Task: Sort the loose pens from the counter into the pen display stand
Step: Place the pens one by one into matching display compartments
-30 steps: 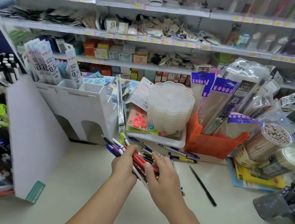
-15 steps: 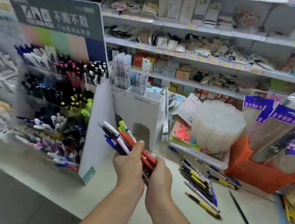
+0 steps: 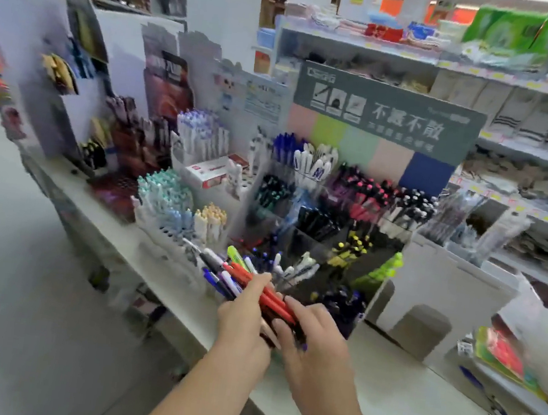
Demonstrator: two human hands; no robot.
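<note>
Pen bundle (image 3: 243, 281): mixed red, blue, white, green barrels, held just in front of the pen display stand (image 3: 339, 222), low at its front tier, tips fanned up-left. Left hand (image 3: 245, 321): clenched round bundle from below, thumb over the red pens. Right hand (image 3: 314, 343): fingers curled onto bundle's near end, just right of left hand, pinching the red barrels. Stand: tiered clear compartments w/ black, pink, blue, white, yellow pens, grey header card (image 3: 387, 117) on top. Counter (image 3: 396, 405): white, stand sits on it. White cardboard holder (image 3: 433, 302): immed. right of stand. Pastel pen racks (image 3: 176, 205): immed. left of stand. Frame motion-blurred, fine detail unclear.
</note>
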